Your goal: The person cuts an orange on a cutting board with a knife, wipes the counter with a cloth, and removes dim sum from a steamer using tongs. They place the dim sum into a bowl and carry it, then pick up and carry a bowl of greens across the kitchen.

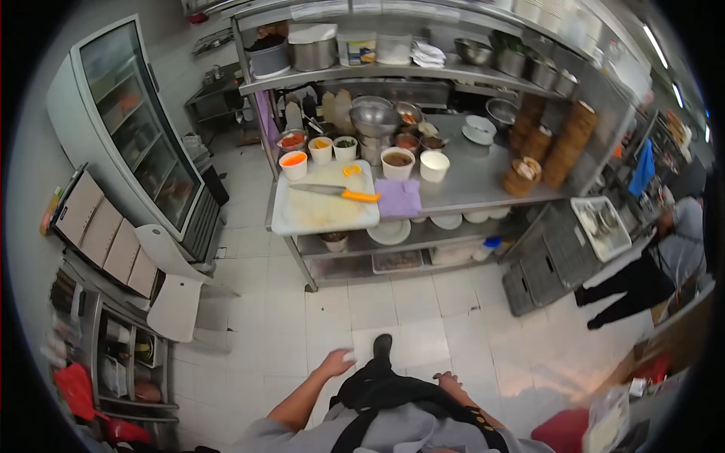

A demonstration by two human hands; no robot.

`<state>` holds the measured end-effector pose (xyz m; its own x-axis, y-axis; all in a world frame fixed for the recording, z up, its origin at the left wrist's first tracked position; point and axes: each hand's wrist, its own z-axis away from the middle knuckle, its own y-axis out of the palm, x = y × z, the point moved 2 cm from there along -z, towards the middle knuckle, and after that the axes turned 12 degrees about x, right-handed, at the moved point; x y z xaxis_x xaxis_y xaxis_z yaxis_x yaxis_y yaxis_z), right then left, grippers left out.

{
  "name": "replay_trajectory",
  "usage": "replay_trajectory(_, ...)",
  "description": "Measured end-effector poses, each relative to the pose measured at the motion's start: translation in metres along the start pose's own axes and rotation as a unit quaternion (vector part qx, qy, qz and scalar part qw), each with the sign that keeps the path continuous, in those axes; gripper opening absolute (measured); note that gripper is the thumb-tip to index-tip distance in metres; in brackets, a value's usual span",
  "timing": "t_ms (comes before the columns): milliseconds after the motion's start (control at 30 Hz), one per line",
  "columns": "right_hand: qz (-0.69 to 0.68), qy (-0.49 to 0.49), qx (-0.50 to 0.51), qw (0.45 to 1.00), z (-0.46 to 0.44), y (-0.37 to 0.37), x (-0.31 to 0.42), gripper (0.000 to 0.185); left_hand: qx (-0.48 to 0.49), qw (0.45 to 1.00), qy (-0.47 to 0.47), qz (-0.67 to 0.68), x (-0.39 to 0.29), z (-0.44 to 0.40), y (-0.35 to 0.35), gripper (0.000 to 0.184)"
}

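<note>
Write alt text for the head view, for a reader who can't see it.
A person's left hand and right hand hang low in front of a steel kitchen counter. On it, an orange-handled knife lies across a white cutting board, with a purple cloth beside the board and white food tubs near its far edge.

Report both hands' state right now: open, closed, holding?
Left hand: fingers curled, something small and white at them; firm grip cannot be told.
Right hand: nothing seen in it; open or closed cannot be told.
</note>
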<state>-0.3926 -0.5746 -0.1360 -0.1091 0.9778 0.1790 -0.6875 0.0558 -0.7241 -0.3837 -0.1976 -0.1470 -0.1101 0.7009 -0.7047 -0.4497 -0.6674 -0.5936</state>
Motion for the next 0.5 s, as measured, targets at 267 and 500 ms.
replay_trajectory(267, -0.828, -0.048, 0.047, 0.556, -0.066, -0.146, -0.027, 0.037, -0.308, 0.917, 0.252, 0.017, -0.232, -0.349, -0.163, 0.024)
replay_trajectory(500, -0.781, -0.099, -0.044, 0.615, -0.089, -0.131, -0.115, 0.026, -0.432, 0.887, 0.005, -0.162, -0.243, -0.458, -0.209, 0.039)
